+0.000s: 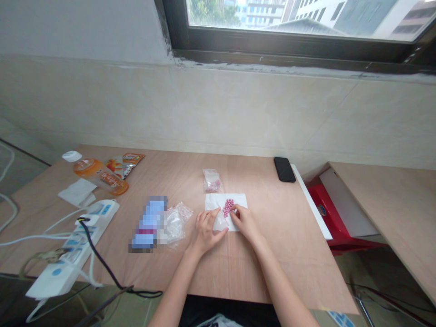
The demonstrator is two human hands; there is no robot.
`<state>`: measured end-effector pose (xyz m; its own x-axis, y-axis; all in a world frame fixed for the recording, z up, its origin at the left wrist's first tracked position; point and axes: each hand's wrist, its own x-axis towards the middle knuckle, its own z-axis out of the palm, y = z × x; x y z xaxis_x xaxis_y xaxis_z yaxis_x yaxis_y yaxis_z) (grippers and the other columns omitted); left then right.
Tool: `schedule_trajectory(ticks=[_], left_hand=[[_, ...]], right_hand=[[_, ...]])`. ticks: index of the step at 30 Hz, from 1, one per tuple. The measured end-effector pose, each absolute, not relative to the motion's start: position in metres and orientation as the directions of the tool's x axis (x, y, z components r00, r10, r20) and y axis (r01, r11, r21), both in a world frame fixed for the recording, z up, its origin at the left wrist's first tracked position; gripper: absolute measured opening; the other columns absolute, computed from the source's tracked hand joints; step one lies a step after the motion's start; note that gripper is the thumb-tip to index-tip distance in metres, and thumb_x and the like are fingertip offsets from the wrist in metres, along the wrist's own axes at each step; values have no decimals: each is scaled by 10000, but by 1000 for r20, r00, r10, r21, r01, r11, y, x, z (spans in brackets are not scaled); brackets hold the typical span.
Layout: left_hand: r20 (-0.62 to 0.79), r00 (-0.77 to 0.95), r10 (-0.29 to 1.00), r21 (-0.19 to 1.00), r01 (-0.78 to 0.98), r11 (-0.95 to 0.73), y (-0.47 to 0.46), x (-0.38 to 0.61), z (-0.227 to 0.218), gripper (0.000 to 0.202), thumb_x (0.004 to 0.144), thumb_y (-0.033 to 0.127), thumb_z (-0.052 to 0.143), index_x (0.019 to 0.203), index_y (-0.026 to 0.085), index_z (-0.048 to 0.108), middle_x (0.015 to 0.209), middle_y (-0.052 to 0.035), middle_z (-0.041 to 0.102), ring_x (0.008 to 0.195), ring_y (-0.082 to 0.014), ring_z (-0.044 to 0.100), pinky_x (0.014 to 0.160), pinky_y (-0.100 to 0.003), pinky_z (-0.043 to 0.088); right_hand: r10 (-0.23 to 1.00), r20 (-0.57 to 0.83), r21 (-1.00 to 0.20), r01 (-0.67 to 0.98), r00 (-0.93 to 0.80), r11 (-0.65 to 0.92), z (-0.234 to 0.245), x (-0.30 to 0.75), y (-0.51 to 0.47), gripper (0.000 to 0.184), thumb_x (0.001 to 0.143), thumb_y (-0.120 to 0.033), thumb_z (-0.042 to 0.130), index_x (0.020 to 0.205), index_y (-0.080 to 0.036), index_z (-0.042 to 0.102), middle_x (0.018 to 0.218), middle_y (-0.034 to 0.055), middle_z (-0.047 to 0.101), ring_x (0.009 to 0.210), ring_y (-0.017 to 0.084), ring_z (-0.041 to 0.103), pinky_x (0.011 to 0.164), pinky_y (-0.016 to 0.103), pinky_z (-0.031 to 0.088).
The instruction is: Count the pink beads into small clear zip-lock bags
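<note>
Rightward, beads and right hand have open desk to edge.

"What sort of room are we standing in?"
"A plain workroom or study corner; home or office, I can't tell."
"What shows it?"
"A dark-framed window above a tiled wall looks out on multi-storey buildings. Below, a wood-toned surface carries a power strip crowded with cables and a drink bottle; a red plastic seat sits low beside it."
</note>
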<state>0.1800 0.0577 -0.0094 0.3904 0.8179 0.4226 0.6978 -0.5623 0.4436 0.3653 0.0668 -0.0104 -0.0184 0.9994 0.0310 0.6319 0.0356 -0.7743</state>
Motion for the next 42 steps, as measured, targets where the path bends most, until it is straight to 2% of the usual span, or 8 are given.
schedule_trajectory(ticks=[6,12,15,20,24,34,42], left_hand=[[423,395,816,431,704,-564,58,180,-9,590,762,364,622,1283,188,409,1105,-105,608,984,-253,548,871,-396,392],[431,402,808,419,704,-574,57,180,-8,589,756,362,626,1278,187,418,1112,-98,616,992,-245,553,877,-386,394],[433,401,807,419,703,-575,57,180,-9,592,757,364,624,1281,186,414,1114,-97,616,988,-243,553,877,-388,394],[442,391,807,414,709,-571,58,181,-8,585,761,374,620,1279,188,422,1087,-94,622,963,-241,560,867,-388,400],[433,384,815,424,711,-561,58,181,-8,586,766,377,616,1286,196,414,1093,-100,620,968,-251,555,868,-401,394],[437,382,815,439,700,-563,58,180,-9,576,773,371,613,1288,207,414,1113,-106,621,987,-262,559,868,-413,394],[420,381,824,456,696,-554,57,180,-12,575,778,375,607,1292,208,411,1120,-101,614,995,-259,551,877,-413,393]], right_hand=[[999,-32,-844,536,-34,-9,1,364,61,183,826,-321,528,900,-194,637,597,-30,543,534,113,479,527,201,344],[985,-41,-886,461,-165,40,6,356,56,196,846,-320,525,918,-187,649,657,-15,583,575,111,502,558,201,364],[986,-29,-889,456,-163,49,6,359,57,211,848,-324,520,936,-184,652,663,-13,583,586,113,507,560,201,367],[999,-10,-808,589,42,-33,-1,375,62,236,829,-349,517,939,-181,642,616,-15,565,546,116,503,538,205,351],[992,-16,-708,699,123,-98,-7,381,65,233,826,-373,511,910,-198,639,567,-22,545,517,121,506,498,208,300],[987,18,-599,793,159,-117,-10,371,70,226,830,-405,532,793,-203,626,635,10,604,552,125,529,510,215,272],[991,-6,-619,777,134,-109,-1,372,66,197,853,-343,490,796,-207,621,602,0,594,537,123,530,503,216,268]])
